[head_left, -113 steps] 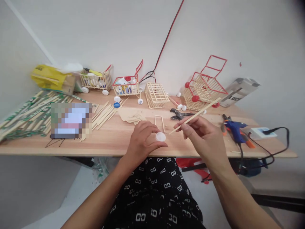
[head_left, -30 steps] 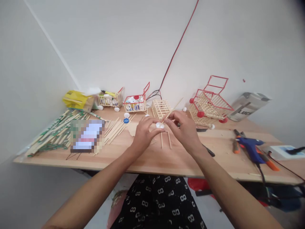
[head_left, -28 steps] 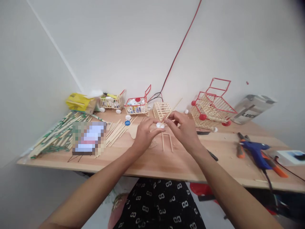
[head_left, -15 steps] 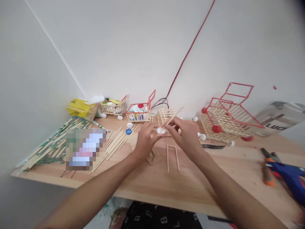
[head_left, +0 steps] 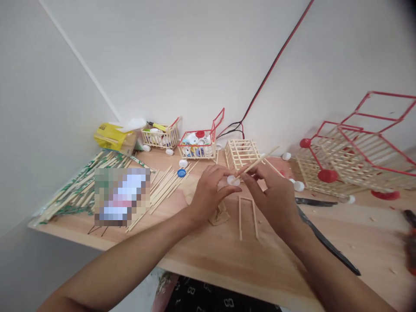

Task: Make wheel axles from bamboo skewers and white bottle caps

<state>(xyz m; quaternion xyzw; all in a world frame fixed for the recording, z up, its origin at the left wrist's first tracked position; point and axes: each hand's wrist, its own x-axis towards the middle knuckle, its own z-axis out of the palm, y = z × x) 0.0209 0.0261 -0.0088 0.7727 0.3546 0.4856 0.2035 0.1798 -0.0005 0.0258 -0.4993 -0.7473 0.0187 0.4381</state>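
Note:
Between the thumb and fingers of my left hand (head_left: 211,190) is a white bottle cap (head_left: 233,180). My right hand (head_left: 269,190) pinches a thin wooden stick (head_left: 260,161), tilted up to the right. The stick's lower end meets the cap; whether it is fixed there I cannot tell. Below the hands, a three-sided stick frame (head_left: 247,199) lies flat on the wooden table (head_left: 208,255). A crumpled tan cloth or paper piece (head_left: 220,215) lies under my left hand. Just behind the hands stands a slatted stick basket (head_left: 242,151).
Finished mini carts with red trim, a small one (head_left: 197,145) and a larger one (head_left: 364,151), stand along the wall. Loose sticks (head_left: 165,186) and a blurred-out phone-like object (head_left: 121,197) lie left. A dark blade (head_left: 328,242) lies beside my right forearm.
The view has shifted, so the table things appear moved, and the glue gun at the right has left the picture. Both hands still hold the cap and stick together.

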